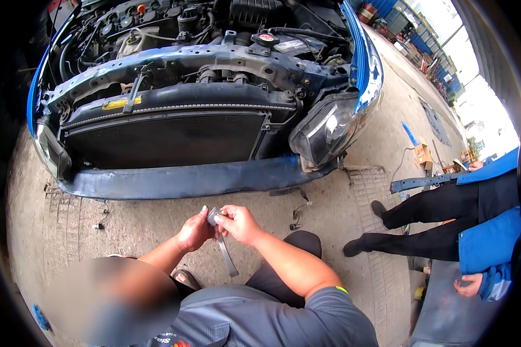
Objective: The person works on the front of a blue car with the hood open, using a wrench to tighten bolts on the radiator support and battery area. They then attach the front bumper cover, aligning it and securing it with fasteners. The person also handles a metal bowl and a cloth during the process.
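Observation:
In front of my body, just below the car's front end, both hands come together on a grey strip (227, 260) whose loose end hangs down toward my legs. Its upper part looks folded or rolled into a small grey piece between my fingers; the exact kind cannot be made out. My left hand (194, 232) is closed around the left side of that piece, thumb pointing up. From the right, my right hand (240, 224) pinches it with thumb and fingers. Right above is a dark blue bumper beam (185, 180), apart from my hands.
The blue car's open front shows a radiator (168, 139) and a right-side headlight (324, 130). Connectors on wires (296, 225) hang under the beam. At right another person in dark trousers (428, 222) holds a long blue metal bar (422, 183). A cardboard box (423, 155) stands beyond.

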